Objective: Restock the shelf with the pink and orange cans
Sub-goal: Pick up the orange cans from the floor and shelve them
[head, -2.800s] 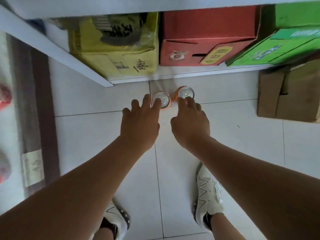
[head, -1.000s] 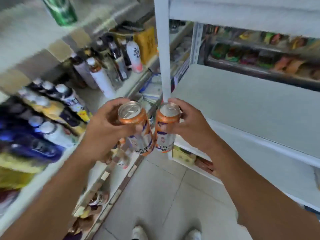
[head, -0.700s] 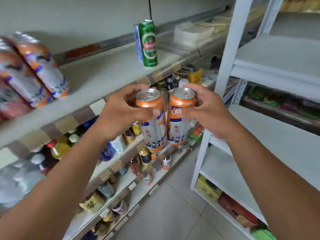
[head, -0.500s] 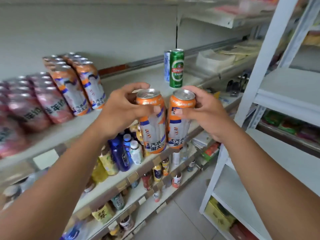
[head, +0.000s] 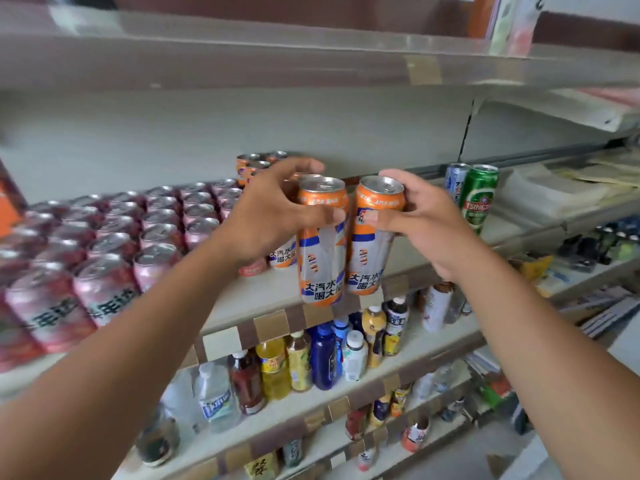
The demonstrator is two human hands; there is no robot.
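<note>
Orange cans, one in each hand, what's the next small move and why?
Probably set both down on the shelf beside the shelved orange cans: the left hand grips one can, the right hand the other can, both above the front edge, where bare board shows.

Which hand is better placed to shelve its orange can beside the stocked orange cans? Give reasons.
Left, probably. The left hand holds the left can just in front of the stocked orange cans; the right hand holds the right can farther right, beyond it.
</note>
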